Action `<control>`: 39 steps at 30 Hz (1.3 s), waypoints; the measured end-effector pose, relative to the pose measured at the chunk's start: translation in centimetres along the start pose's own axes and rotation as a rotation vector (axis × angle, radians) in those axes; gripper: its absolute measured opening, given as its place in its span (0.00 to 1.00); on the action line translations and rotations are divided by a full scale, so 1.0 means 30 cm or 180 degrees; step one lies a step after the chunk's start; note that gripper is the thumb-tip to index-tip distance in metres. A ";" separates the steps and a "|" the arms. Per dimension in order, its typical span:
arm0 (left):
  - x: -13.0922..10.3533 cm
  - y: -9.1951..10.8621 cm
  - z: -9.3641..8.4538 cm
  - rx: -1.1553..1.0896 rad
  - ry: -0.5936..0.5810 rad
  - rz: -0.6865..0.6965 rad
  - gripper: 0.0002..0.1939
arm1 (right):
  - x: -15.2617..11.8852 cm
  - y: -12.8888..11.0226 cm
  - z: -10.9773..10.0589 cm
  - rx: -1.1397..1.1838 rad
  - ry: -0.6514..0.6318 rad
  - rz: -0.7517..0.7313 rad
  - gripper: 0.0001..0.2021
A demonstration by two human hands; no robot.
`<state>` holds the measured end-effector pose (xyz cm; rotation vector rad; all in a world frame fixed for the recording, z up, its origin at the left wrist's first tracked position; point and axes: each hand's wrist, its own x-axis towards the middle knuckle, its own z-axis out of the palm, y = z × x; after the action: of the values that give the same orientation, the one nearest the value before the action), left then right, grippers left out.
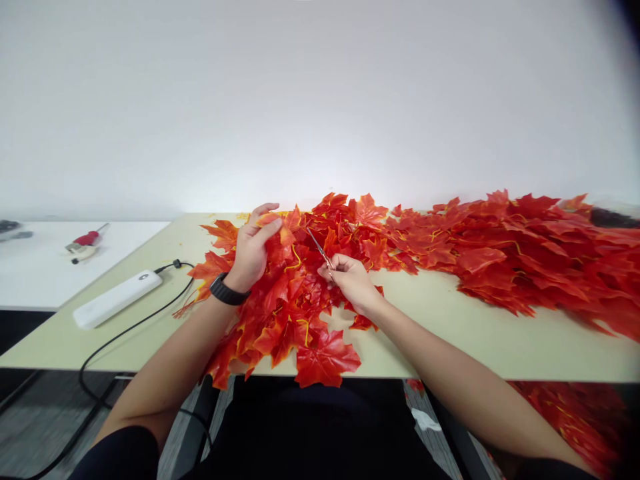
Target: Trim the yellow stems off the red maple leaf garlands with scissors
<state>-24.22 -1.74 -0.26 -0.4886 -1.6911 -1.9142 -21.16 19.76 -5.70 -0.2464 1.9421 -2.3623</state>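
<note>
Red-orange artificial maple leaves [327, 357] are heaped before me, some hanging over the table's front edge. My left hand [251, 250], with a black band on its wrist, is closed on an orange maple leaf [287, 235] at the heap's upper left, between thumb and fingers. Small metal scissors [320, 250] are in my right hand [353, 280], their tips pointing up and left among the leaves. Whether the blades touch a stem is too small to tell. Thin yellow stems [295, 257] show between the leaves.
A larger pile of red leaves [530, 253] covers the table's right side. On the left lies a white power strip [117, 298] with a black cable [135, 325] running off the edge. A red-handled tool [87, 239] rests on the white table [40, 280]. More leaves [575, 413] are below right.
</note>
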 end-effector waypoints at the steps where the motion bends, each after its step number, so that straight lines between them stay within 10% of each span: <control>1: 0.004 0.014 -0.004 -0.0323 -0.0051 -0.0250 0.12 | 0.003 0.002 -0.002 -0.0016 0.0047 0.0016 0.22; 8: 0.020 0.059 -0.023 -0.1252 -0.0194 -0.1284 0.11 | 0.004 -0.019 -0.014 0.0084 0.0421 0.0113 0.26; 23: 0.002 0.020 -0.009 -0.0889 -0.0743 -0.0949 0.21 | -0.010 -0.076 -0.013 0.0318 0.0267 -0.0376 0.28; 31: -0.026 -0.008 0.017 0.0888 -0.0479 0.0187 0.33 | -0.011 -0.078 -0.016 0.0316 0.0441 -0.0737 0.27; 39: -0.089 -0.019 0.035 0.1972 0.0230 0.1117 0.16 | -0.043 -0.121 -0.006 0.0343 0.0304 -0.1008 0.28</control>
<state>-22.52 -0.27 -2.14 -0.4233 -1.8834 -1.0756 -19.75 20.86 -2.27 -0.4743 1.9324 -2.7121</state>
